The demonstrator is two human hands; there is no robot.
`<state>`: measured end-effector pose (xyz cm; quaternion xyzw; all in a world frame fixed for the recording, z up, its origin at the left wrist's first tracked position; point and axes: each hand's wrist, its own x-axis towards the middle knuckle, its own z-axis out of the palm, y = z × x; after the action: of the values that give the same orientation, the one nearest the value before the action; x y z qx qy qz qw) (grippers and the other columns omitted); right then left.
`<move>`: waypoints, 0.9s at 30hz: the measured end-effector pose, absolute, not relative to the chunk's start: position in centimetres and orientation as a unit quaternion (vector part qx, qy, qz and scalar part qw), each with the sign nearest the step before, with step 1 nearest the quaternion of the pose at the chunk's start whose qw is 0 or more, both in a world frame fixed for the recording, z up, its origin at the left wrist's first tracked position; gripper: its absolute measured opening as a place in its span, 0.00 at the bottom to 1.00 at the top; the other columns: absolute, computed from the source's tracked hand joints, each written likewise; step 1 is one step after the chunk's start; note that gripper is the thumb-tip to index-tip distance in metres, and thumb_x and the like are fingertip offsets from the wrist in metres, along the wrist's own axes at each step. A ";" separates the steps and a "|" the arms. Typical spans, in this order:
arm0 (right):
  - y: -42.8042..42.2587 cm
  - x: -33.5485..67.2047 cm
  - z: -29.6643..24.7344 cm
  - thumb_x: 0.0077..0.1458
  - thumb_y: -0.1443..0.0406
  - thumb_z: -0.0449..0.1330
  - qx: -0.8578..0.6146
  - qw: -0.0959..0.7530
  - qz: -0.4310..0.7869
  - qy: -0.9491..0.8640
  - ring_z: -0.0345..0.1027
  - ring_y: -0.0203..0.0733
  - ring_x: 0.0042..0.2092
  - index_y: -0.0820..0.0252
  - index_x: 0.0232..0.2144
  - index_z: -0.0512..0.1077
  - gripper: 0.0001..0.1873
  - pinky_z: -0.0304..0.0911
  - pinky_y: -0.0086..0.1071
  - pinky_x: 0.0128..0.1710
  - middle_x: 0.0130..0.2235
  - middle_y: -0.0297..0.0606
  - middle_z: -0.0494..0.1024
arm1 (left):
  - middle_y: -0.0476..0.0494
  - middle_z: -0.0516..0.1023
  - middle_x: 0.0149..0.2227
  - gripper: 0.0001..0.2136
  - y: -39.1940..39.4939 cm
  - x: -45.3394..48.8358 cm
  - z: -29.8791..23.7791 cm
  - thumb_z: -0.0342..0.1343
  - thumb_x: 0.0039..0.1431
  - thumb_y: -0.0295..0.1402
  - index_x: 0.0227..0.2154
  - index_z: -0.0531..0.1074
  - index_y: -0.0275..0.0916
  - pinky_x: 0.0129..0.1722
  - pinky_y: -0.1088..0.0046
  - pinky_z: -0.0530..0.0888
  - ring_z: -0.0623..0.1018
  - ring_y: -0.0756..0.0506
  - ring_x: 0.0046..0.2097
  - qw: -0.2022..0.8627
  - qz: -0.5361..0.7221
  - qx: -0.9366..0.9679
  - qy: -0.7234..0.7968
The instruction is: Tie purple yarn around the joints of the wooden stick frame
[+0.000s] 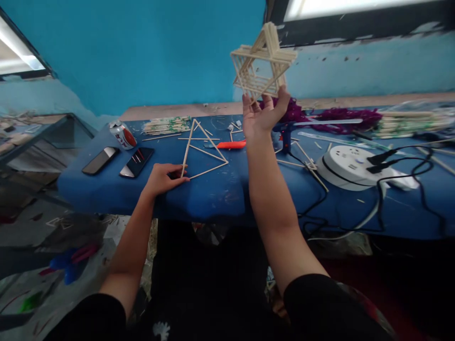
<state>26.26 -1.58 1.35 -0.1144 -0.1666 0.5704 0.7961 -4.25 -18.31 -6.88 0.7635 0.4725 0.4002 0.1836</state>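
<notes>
Raised above the table, my right hand (265,116) grips a star-shaped frame (263,87) built from layered thin wooden sticks. Its fingers and thumb close around the star's lower edge. Low on the table, my left hand (167,179) pinches the near corner of a flat triangle of wooden sticks (208,168). One more stick runs across the inside of that triangle. Just behind it lies an orange utility knife (231,144). A hot glue gun (286,137) rests beyond my right forearm, partly hidden by it.
A drink can (122,135) and two phones (100,160) (137,162) occupy the table's left. Bundled sticks (167,125) lie behind them. On the right are a white round power strip (346,166) with black cables, purple netting (344,117) and more sticks (408,124).
</notes>
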 end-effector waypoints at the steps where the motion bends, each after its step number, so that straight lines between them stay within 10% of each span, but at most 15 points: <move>1: -1.4 26.3 1.2 0.59 0.40 0.57 -0.113 0.789 0.580 -0.169 0.69 0.50 0.65 0.55 0.41 0.72 0.27 0.75 0.46 0.64 0.49 0.42 0.73 | 0.39 0.88 0.41 0.27 -18.4 -4.3 -6.7 0.76 0.51 0.50 0.50 0.86 0.40 0.40 0.67 0.81 0.84 0.43 0.35 0.185 0.378 0.786 0.452; 9: -1.1 26.5 0.6 0.53 0.34 0.58 -0.109 0.781 0.586 -0.184 0.70 0.54 0.66 0.54 0.41 0.68 0.33 0.78 0.52 0.60 0.50 0.43 0.72 | 0.35 0.83 0.58 0.35 -17.8 -4.9 -6.6 0.76 0.49 0.55 0.57 0.82 0.41 0.62 0.52 0.80 0.83 0.31 0.58 0.201 0.331 0.829 0.405; 27: -3.4 25.1 -2.0 0.41 0.34 0.61 -0.145 0.799 0.498 -0.305 0.80 0.46 0.46 0.49 0.45 0.68 0.37 0.76 0.45 0.54 0.47 0.36 0.76 | 0.40 0.88 0.45 0.17 -17.7 -3.7 -7.8 0.58 0.66 0.47 0.44 0.87 0.45 0.55 0.58 0.78 0.83 0.36 0.52 0.028 0.323 0.825 0.463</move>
<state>25.11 -3.41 -2.04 -0.1450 -0.3052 0.4977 0.7988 -3.73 -17.66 -7.84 0.8248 0.4634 0.3228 0.0280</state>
